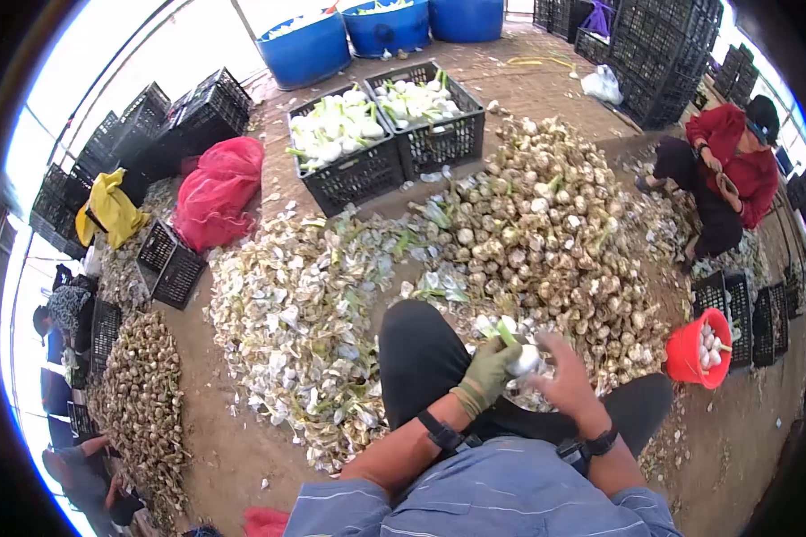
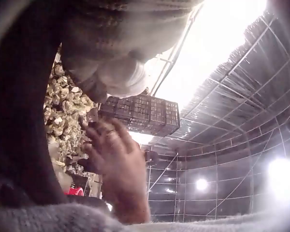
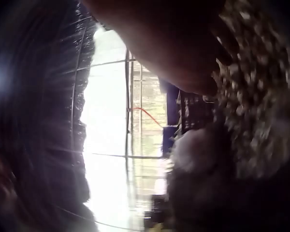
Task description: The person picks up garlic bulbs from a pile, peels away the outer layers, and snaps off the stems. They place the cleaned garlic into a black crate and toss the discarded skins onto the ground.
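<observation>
A white garlic bulb [image 1: 526, 361] with a short green stem is held in my gloved left hand [image 1: 485, 376], over my lap. My bare right hand [image 1: 564, 380], blurred, is just right of the bulb with its fingers spread around that side. In the left wrist view the peeled bulb [image 2: 123, 77] shows pale under the glove, and the right hand [image 2: 118, 166] stands apart from it, fingers loosely bent. The right wrist view is dark; the bulb [image 3: 191, 150] is a pale blur there. A heap of unpeeled garlic [image 1: 555, 242] lies just beyond my hands.
Loose garlic skins [image 1: 287, 331] are piled at my left. Two black crates [image 1: 354, 183] of peeled garlic stand ahead, with blue tubs [image 1: 304, 54] behind. A red bucket [image 1: 681, 358] holding bulbs is at right, near a seated person [image 1: 734, 170]. Other people sit at far left.
</observation>
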Tool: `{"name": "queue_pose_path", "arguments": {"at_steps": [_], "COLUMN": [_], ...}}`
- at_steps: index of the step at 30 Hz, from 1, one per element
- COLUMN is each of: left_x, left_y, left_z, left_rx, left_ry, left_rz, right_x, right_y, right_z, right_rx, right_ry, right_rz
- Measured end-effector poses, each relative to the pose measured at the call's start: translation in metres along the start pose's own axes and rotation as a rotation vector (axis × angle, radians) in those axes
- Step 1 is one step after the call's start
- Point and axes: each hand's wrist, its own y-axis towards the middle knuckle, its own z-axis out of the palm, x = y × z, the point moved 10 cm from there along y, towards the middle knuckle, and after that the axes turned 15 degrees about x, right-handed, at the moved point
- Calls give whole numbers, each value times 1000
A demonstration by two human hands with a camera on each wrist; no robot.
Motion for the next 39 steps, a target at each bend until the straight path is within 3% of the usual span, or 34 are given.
{"name": "queue_pose_path", "arguments": {"at_steps": [1, 3, 6, 8, 9, 10, 11, 13, 15, 16, 17, 18, 19, 20, 21, 25, 29, 32, 35, 36, 39], "left_x": [-5, -15, -55, -82, -102, -138, -175, -245, -302, -327, -347, -364, -380, -404, -428, -528, -616, -630, -623, -622, -637], "left_y": [0, 1, -7, -4, -2, -5, -6, 1, 8, 15, 23, 35, 48, 55, 63, 101, 161, 232, 230, 221, 150], "left_z": [2, 7, 24, 18, 18, 24, 25, 1, -40, -62, -89, -124, -145, -160, -167, -134, -154, -223, -222, -217, -211], "left_rx": [-15, 39, 108, 105, 106, 70, 32, -84, -264, -351, -441, -515, -485, -560, -631, -739, -811, -930, -929, -847, -892], "left_ry": [40, 31, 184, 285, 316, 330, 342, 465, 548, 639, 727, 841, 841, 1017, 1195, 1512, 1651, 2003, 2163, 2157, 1923], "left_rz": [-6, 25, 94, 159, 107, 154, 201, 338, 438, 472, 505, 567, 567, 632, 693, 838, 1012, 8, 145, 260, 756], "right_x": [10, 13, 15, 40, 54, 65, 45, 10, -35, -38, -84, -89, -117, -132, -173, -212, -245, -231, -246, -244, -252], "right_y": [10, 25, 44, 53, 58, 63, 73, 87, 99, 95, 96, 89, 82, 78, 66, 44, 34, 41, 33, 31, 30], "right_z": [9, 16, 12, -1, -8, -18, -15, -12, 4, 9, 27, 29, 40, 47, 62, 74, 78, 66, 69, 68, 72], "right_rx": [35, 13, 87, -22, -76, -118, -145, -180, -90, -32, -31, 18, 43, 115, 119, 238, 204, 209, 210, 220, 172], "right_ry": [-174, -204, -1, 0, 1, 23, 224, 332, 128, 219, 88, 18, -67, -21, -13, 76, 241, 167, 149, 161, 137], "right_rz": [-52, -92, -35, -144, -198, -225, -155, -47, 22, 189, 122, 210, 239, 288, 331, 587, 685, 711, 744, 774, 715]}}
